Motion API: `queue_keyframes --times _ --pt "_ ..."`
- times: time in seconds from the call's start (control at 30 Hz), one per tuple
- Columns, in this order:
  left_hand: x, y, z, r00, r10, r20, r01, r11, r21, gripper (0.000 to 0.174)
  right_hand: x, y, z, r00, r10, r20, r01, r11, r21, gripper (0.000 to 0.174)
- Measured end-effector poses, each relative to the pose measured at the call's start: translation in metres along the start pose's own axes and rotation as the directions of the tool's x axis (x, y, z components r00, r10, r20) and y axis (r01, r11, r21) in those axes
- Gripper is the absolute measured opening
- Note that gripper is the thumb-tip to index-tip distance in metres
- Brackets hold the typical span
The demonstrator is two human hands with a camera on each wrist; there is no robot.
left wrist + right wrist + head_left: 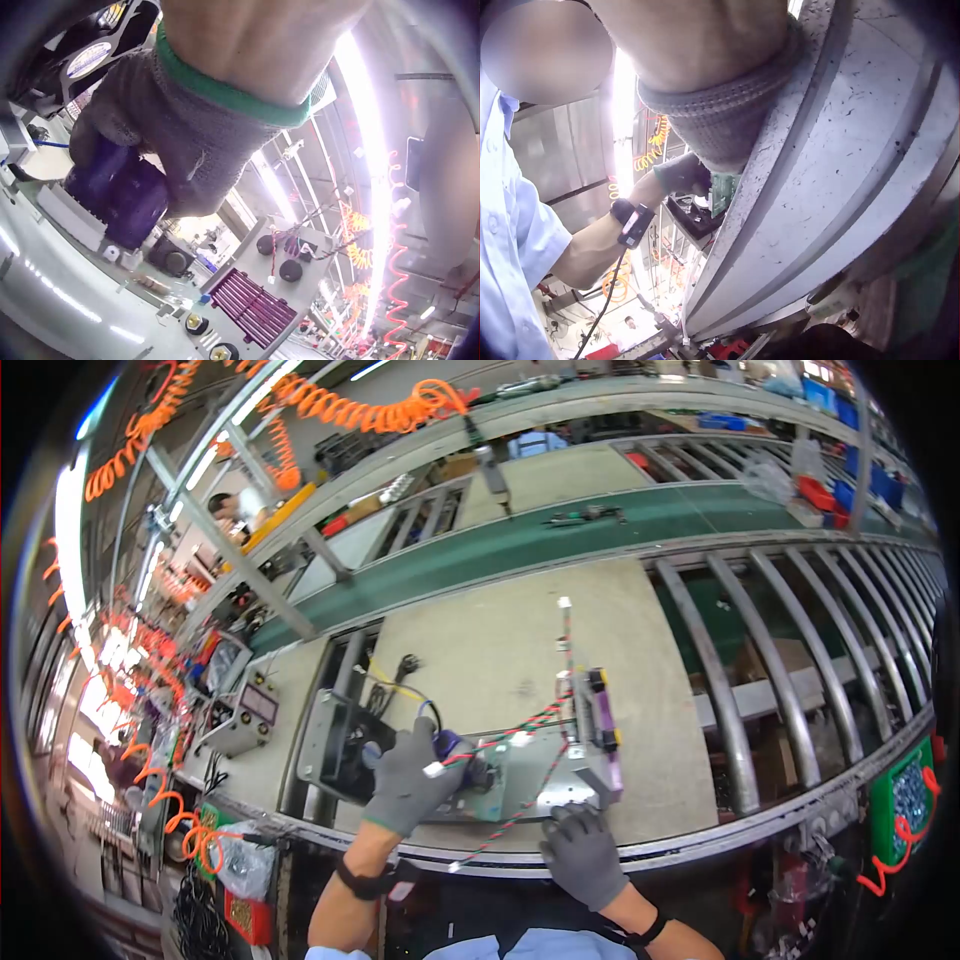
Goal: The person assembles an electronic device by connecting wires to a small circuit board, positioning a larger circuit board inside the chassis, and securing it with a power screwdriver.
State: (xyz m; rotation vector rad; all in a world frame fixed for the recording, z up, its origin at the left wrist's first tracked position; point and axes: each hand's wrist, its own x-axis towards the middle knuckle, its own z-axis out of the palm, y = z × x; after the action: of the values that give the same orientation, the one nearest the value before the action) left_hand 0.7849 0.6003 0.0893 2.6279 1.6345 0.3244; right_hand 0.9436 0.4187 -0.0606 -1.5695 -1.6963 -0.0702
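My gloved left hand point(408, 780) holds a dark purple rounded part point(120, 191) on a metal chassis point(570, 788), its fingers bent round the part in the left wrist view. Beside that hand, a black fan housing point(350, 745) takes up the chassis's left end. Twisted red and green wires point(520, 726) with white connectors run from near the left hand to the right end. There, a purple slotted panel point(251, 307) is fitted. My gloved right hand point(583, 855) rests at the chassis's near edge with relaxed fingers; the right wrist view hides its fingertips behind a metal rail point(810, 165).
The chassis lies on a pale board point(480, 630) over a roller conveyor point(790, 660). A metal box device point(240, 715) stands at left. A power screwdriver point(490, 475) hangs beyond the board. Green point(905, 800) and red point(248, 918) bins of small parts flank the near edge.
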Motion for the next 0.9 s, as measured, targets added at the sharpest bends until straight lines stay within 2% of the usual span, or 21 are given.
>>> queue_keyframes --times 0.03,0.13,0.23,0.37,0.7,0.87,0.9 --pt "0.004 0.0 0.002 0.998 -0.06 0.011 0.059 0.997 0.049 0.053 0.002 -0.001 -0.002 1.0 0.002 -0.007 -0.002 1.0 -0.02 0.027" --pt "0.005 0.01 0.007 0.993 -0.118 -0.032 0.118 0.993 -0.011 0.054 0.005 -0.003 -0.005 1.0 0.003 0.008 -0.003 1.0 -0.01 0.025" --pt "0.006 0.008 0.02 0.994 -0.048 0.103 0.043 0.998 0.05 0.06 0.007 -0.006 -0.008 1.0 0.019 0.018 -0.018 1.0 -0.019 0.024" --pt "0.013 0.015 0.022 0.976 -0.147 0.16 0.148 0.989 0.002 0.056 0.007 -0.005 -0.007 1.0 0.021 0.016 -0.02 0.999 -0.024 0.023" --pt "0.012 0.004 0.034 0.985 -0.113 0.128 0.123 0.99 -0.073 0.056 0.01 -0.009 -0.006 1.0 0.015 0.025 -0.014 0.999 -0.036 0.023" --pt "0.011 -0.003 0.034 0.988 -0.009 0.155 0.03 0.991 -0.131 0.054 0.008 -0.012 -0.003 0.999 0.01 0.036 -0.007 0.997 -0.074 0.022" --pt "0.01 -0.005 0.036 0.992 -0.025 0.121 0.04 0.991 -0.127 0.053 0.009 -0.012 -0.004 0.999 0.011 0.045 -0.007 0.997 -0.078 0.022"
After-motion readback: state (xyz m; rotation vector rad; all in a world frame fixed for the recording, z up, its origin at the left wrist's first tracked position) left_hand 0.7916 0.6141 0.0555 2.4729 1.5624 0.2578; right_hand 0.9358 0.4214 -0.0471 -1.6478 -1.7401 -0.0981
